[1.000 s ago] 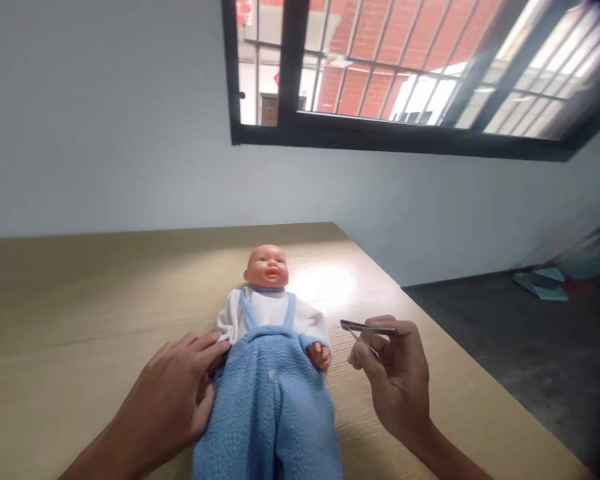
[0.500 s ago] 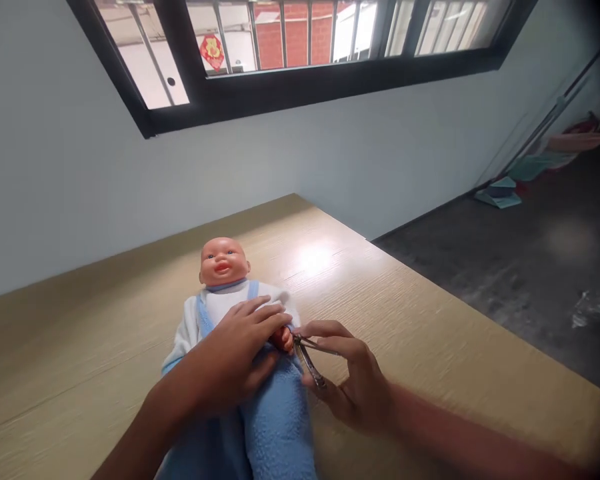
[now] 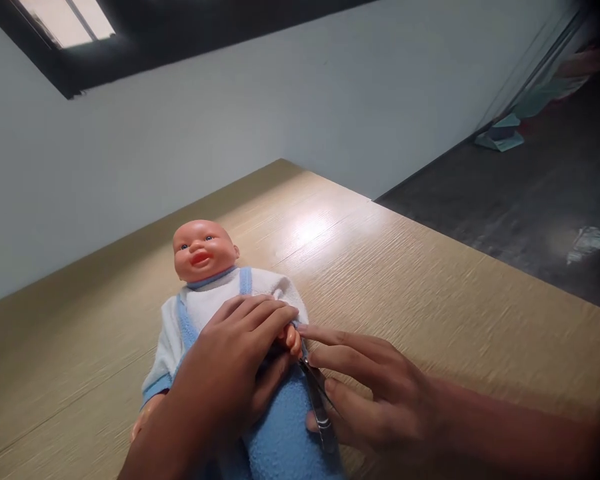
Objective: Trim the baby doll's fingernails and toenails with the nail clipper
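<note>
A baby doll (image 3: 205, 252) in a white top and light-blue fleece overalls lies on its back on the wooden table (image 3: 395, 287). Across its chest reaches my left hand (image 3: 245, 340), fingers and thumb closed around the doll's hand (image 3: 293, 340), whose small fingers poke out to the right. My right hand (image 3: 375, 380) grips a metal nail clipper (image 3: 321, 410) between thumb and fingers. The clipper's jaw end is at the doll's fingertips; whether it touches them I cannot tell. My right index finger stretches out beside the doll's hand.
Behind the table is a pale wall (image 3: 220, 113) with a dark window frame (image 3: 180, 37). To the right, below table height, the dark floor (image 3: 455, 173) holds a light-blue dustpan (image 3: 501, 133) and a crumpled clear plastic piece (image 3: 593, 241).
The view has dipped and come closer, so less of the window shows. The nail clipper has swung to point more steeply, and my right fingers have shifted on it. My left hand keeps its hold.
</note>
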### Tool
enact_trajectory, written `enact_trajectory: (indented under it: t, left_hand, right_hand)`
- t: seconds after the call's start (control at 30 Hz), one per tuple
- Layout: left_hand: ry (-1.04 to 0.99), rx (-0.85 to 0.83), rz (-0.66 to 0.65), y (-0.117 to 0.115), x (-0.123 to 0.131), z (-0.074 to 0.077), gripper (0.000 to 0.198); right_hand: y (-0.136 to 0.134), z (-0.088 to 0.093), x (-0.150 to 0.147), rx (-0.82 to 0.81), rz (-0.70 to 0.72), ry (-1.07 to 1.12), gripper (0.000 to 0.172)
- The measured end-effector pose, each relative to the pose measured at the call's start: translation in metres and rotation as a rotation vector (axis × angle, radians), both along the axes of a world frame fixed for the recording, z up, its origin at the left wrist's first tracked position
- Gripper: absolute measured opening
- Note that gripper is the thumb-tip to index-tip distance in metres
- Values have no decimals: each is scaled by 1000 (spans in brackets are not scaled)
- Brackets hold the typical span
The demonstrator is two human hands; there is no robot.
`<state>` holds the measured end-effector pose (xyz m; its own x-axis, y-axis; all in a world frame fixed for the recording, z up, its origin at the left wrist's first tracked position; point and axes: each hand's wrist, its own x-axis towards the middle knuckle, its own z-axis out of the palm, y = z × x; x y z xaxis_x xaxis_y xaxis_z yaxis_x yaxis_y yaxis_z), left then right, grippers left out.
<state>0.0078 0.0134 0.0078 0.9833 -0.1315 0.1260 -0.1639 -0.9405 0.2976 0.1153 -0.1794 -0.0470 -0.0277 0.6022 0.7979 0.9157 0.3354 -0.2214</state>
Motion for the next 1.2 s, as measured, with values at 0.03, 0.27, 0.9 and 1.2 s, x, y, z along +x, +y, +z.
enact_trajectory:
  t: [0.03, 0.27, 0.9, 1.2]
  left_hand:
    - [-9, 4, 1, 0, 0, 0, 27]
    - [-37, 34, -6, 2, -1, -2, 28]
    - [0, 48, -28, 5, -2, -1, 28]
    - [45, 80, -13, 3, -3, 5, 26]
  right_hand:
    - [0, 1, -1, -6, -10, -6, 12]
    - [0, 3, -13, -88, -109, 74, 21]
    - [0, 5, -3, -84, 4, 94, 13]
    - [1, 4, -1, -111, 13, 193, 7]
